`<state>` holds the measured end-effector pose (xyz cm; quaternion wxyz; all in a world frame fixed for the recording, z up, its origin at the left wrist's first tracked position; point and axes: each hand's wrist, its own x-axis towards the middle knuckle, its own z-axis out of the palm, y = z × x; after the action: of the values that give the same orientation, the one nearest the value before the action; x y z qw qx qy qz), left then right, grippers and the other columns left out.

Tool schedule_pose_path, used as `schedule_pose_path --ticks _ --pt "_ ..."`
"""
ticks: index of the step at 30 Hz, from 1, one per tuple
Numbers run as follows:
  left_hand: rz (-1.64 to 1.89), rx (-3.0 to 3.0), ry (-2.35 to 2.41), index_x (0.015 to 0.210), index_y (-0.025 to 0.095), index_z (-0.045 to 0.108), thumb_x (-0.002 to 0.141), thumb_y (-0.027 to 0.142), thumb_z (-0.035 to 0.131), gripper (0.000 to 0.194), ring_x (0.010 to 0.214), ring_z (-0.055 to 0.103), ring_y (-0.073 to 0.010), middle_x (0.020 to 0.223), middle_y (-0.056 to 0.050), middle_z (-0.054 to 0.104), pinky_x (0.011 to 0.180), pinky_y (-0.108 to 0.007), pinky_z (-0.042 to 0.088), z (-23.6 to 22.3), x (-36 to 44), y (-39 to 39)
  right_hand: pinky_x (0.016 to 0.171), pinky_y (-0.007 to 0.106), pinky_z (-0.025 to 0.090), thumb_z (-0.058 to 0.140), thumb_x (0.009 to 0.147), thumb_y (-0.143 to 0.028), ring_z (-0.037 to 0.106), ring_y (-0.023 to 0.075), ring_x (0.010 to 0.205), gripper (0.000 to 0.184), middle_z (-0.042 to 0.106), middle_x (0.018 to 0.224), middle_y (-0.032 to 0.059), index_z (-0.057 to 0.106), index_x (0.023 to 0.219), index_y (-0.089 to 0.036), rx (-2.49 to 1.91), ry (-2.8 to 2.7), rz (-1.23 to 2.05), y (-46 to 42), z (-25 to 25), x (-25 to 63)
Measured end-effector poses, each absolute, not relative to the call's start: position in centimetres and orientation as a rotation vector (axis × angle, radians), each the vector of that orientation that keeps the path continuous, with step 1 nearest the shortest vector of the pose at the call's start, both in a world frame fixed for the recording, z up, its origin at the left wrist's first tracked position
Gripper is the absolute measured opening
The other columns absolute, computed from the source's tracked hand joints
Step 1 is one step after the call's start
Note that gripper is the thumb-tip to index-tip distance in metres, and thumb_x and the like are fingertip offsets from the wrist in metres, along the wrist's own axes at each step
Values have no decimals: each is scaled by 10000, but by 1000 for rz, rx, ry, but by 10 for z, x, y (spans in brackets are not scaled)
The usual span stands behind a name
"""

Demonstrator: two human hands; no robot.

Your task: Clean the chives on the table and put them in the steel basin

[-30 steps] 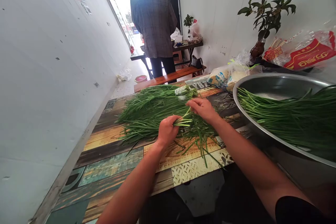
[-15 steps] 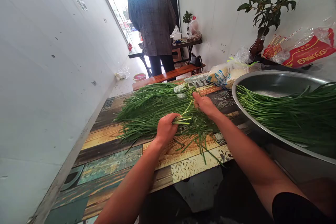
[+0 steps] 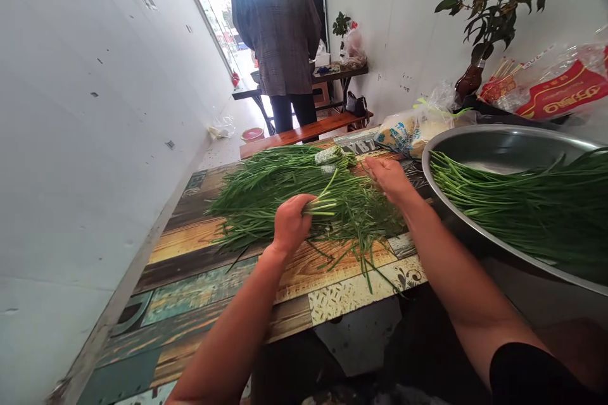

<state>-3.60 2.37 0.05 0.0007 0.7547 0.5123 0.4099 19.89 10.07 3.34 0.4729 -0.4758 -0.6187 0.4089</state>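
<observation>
My left hand (image 3: 292, 221) is closed around a few garlic chives (image 3: 323, 207), their pale stem ends poking out to the right. Its fingers rest at the near edge of a heap of green chives (image 3: 256, 186) lying leaf-ends left on the table. At the heap's far right, a bundle wrapped with a whitish band (image 3: 325, 155) shows its cut ends. My right hand (image 3: 389, 178) hovers right of the heap with thumb and fingers pinched together; whatever they hold is too small to make out. Below it lie loose leaf scraps (image 3: 368, 218).
A large steel basin (image 3: 453, 221) with more long chives (image 3: 522, 202) stands at the right. Behind it are plastic bags (image 3: 403, 130) and a potted plant (image 3: 470, 79). Beyond the wood-patterned table (image 3: 199, 281), a person (image 3: 285, 31) stands by a bench (image 3: 289, 138).
My right hand has moved right, away from the stems and toward the basin. My left hand has shifted slightly left, still gripping the chives.
</observation>
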Motion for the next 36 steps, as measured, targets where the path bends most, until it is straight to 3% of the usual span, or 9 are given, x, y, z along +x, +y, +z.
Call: schedule_pose_path --ticks 4,6,11,23,28,32,36 --pt "1175 2443 1599 888 195 669 797 119 484 220 795 654 -164 854 -34 720 712 -246 475 0 -34 22 476 258 213 308 816 -732 275 95 481 588 306 488 -39 351 537 -216 -1150 -1601 1005 95 31 187" --pt "1085 2502 1614 905 194 669 770 87 475 259 796 649 -170 851 -36 713 712 -251 471 0 -31 19 491 252 229 332 795 -745 308 94 504 610 334 500 -32 368 515 -204 -1166 -1739 973 86 29 175" --pt "987 2565 1569 919 192 660 724 40 445 328 796 638 -175 854 -36 704 720 -259 464 2 -24 14 503 267 179 435 781 -650 251 77 501 571 235 489 -45 264 467 -204 -1230 -1867 774 70 28 156" --pt "951 2549 1713 920 202 649 738 45 468 301 831 636 -196 881 -42 703 721 -275 455 10 -19 12 491 255 164 506 775 -535 202 70 503 487 213 526 -53 256 510 -210 -1162 -1617 805 80 19 159" --pt "888 2523 1756 948 213 652 763 82 506 270 833 638 -193 895 -31 710 721 -276 455 7 -19 11 496 262 169 446 818 -538 216 76 505 500 201 530 -46 224 514 -210 -1197 -1702 673 81 22 163" --pt "833 2565 1810 1084 233 631 807 172 548 296 814 628 -194 889 -33 707 703 -282 445 4 -17 11 501 268 185 372 853 -595 238 82 510 530 228 529 -41 231 521 -207 -1142 -1801 642 73 24 157" --pt "768 2692 1820 879 220 663 888 246 505 160 728 584 -187 754 -35 679 648 -285 394 8 -16 10 491 262 191 367 843 -658 231 79 507 580 237 534 -39 243 508 -201 -995 -1934 776 63 26 151"
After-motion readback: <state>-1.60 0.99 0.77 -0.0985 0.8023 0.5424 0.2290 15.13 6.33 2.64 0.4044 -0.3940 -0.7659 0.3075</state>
